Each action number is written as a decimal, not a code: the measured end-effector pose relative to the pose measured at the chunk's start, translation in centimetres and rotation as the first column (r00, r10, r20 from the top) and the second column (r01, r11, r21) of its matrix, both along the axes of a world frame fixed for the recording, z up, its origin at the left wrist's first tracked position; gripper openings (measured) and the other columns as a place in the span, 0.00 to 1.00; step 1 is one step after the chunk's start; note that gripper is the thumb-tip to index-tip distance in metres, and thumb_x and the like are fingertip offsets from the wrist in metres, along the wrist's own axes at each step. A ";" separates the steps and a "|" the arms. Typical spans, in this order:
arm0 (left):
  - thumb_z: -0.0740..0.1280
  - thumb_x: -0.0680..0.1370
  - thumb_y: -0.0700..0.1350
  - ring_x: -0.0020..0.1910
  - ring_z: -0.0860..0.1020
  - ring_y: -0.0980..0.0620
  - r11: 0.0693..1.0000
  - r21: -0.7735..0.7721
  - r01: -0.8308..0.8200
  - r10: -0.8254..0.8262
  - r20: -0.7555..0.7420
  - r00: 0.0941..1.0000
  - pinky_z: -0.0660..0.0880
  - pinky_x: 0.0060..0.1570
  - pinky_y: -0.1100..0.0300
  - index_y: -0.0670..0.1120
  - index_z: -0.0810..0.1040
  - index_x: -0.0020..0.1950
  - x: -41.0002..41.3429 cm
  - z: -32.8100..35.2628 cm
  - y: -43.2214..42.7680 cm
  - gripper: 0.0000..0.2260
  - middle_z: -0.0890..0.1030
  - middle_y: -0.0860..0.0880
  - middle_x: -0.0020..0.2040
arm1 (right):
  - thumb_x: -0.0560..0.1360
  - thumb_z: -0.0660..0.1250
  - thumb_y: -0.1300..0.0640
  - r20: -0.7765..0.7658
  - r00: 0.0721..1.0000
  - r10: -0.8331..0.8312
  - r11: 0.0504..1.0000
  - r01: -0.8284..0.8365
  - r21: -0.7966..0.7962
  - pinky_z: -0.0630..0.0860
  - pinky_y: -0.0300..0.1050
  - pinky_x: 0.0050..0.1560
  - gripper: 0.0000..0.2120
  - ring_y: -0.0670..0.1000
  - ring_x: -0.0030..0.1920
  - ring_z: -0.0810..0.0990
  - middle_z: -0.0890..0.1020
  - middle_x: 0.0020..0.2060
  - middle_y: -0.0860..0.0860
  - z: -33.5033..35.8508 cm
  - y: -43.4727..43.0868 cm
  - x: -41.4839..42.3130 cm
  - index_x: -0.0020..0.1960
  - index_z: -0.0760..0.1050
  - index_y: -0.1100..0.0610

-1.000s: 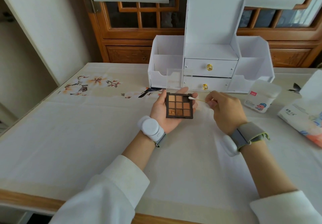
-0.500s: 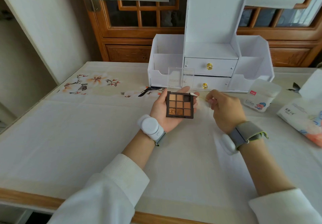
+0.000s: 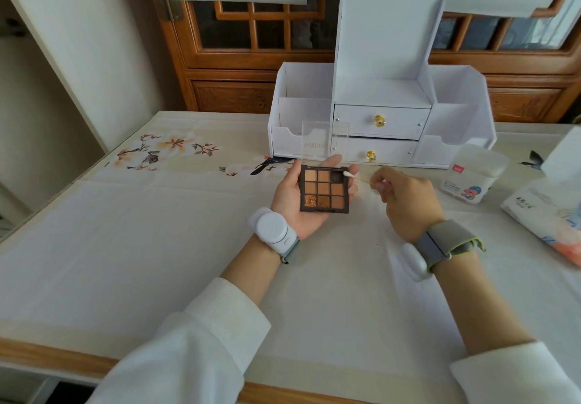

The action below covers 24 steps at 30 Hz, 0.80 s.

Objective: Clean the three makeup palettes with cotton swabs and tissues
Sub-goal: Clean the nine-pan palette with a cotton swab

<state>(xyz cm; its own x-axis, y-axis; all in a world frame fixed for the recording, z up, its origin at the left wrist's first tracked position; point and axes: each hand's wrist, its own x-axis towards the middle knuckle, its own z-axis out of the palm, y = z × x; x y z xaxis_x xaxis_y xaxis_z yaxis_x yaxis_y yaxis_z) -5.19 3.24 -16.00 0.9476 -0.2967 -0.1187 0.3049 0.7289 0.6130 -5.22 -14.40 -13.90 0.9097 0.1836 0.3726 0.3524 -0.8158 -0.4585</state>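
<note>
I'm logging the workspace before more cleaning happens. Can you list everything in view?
palette: 1, dark brown, nine tan pans, clear lid open, above table centre
cotton swab: 1, white tip, at the palette's top right corner
swab tub: 1, white, right of organiser
tissue pack: 1, white, printed, right edge
organiser: 1, white, two gold-knobbed drawers, table back
tablecloth: 1, cream, flower print
wrist devices: 2, white, one per wrist
left hand: holds palette
right hand: pinches cotton swab
</note>
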 end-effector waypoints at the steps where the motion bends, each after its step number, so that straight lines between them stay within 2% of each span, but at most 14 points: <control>1: 0.46 0.81 0.59 0.46 0.81 0.45 1.000 0.003 0.000 0.000 0.003 1.000 0.79 0.46 0.55 0.42 0.72 0.67 0.0 0.0 0.0 0.28 0.79 0.38 0.56 | 0.77 0.58 0.65 0.010 1.000 0.001 1.000 -0.001 0.000 0.73 0.50 0.43 0.09 0.58 0.41 0.75 0.75 0.35 0.52 0.0 0.0 0.0 0.49 0.76 0.59; 5: 0.47 0.81 0.58 0.46 0.81 0.43 0.999 -0.028 -0.026 0.026 -0.008 1.000 0.79 0.47 0.54 0.42 0.73 0.65 0.2 0.0 0.2 0.27 0.80 0.38 0.56 | 0.76 0.58 0.66 -0.028 0.998 0.061 0.996 -0.062 -0.056 0.71 0.47 0.43 0.09 0.53 0.39 0.72 0.74 0.34 0.49 0.3 0.1 -0.2 0.48 0.77 0.59; 10: 0.48 0.81 0.59 0.46 0.81 0.45 0.999 -0.004 -0.054 0.053 -0.022 0.998 0.73 0.51 0.51 0.43 0.75 0.63 0.4 -0.2 0.4 0.26 0.80 0.39 0.55 | 0.77 0.59 0.66 -0.075 0.994 0.079 0.993 -0.085 -0.082 0.68 0.44 0.41 0.09 0.52 0.39 0.71 0.74 0.34 0.49 0.2 0.0 -0.2 0.48 0.77 0.58; 15: 0.48 0.81 0.59 0.45 0.83 0.43 0.998 -0.018 -0.066 0.066 -0.016 0.998 0.80 0.46 0.55 0.40 0.75 0.62 0.4 -0.1 0.4 0.27 0.81 0.37 0.52 | 0.76 0.58 0.67 -0.067 0.995 0.077 0.994 -0.082 -0.072 0.69 0.45 0.42 0.10 0.52 0.39 0.72 0.72 0.31 0.47 0.1 -0.1 -0.1 0.48 0.77 0.58; 19: 0.48 0.81 0.58 0.51 0.79 0.42 0.995 -0.036 -0.094 0.094 -0.011 0.996 0.71 0.59 0.51 0.40 0.75 0.62 0.4 0.0 0.7 0.27 0.81 0.36 0.53 | 0.77 0.57 0.65 -0.111 0.990 0.085 0.990 -0.097 -0.103 0.65 0.40 0.41 0.10 0.51 0.39 0.71 0.73 0.32 0.46 0.0 -0.1 -0.2 0.49 0.76 0.57; 24: 0.48 0.81 0.58 0.51 0.78 0.43 0.995 -0.024 -0.093 0.093 0.008 0.996 0.66 0.65 0.50 0.41 0.74 0.64 0.5 0.0 0.9 0.26 0.81 0.37 0.54 | 0.77 0.57 0.65 -0.100 0.990 0.101 0.988 -0.111 -0.107 0.67 0.42 0.40 0.09 0.52 0.39 0.72 0.74 0.33 0.49 -0.2 0.0 -0.2 0.49 0.76 0.58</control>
